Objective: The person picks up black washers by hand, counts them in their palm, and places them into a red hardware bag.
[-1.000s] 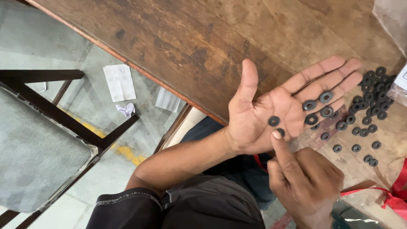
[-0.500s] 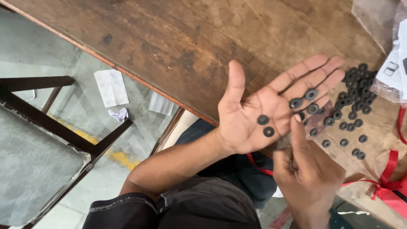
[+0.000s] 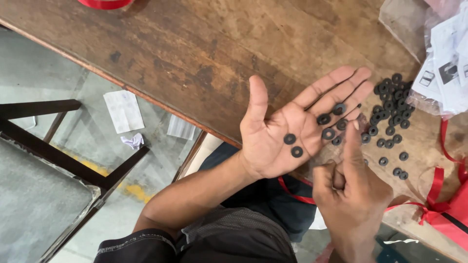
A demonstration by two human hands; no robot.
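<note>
My left hand [image 3: 273, 141] lies palm up over the near edge of the wooden table [image 3: 195, 53], fingers spread. Several small black rubber washers [image 3: 296, 151] rest on it, two on the palm and more on the fingers. My right hand [image 3: 353, 190] is below and to the right, its fingers curled and its index finger stretched up. That fingertip is at the washers by my left fingers. A loose pile of the same black washers [image 3: 390, 104] lies on the table just beyond my left fingertips.
A clear plastic bag with white printed papers [image 3: 443, 63] lies at the table's right. Red ribbon [image 3: 438, 195] and a red package sit at the lower right. A dark metal frame [image 3: 58, 156] and scraps of paper [image 3: 123, 111] are on the floor to the left.
My right index finger has moved from the middle of the palm to the washers by my left fingers. The palm now carries two washers instead of one.
</note>
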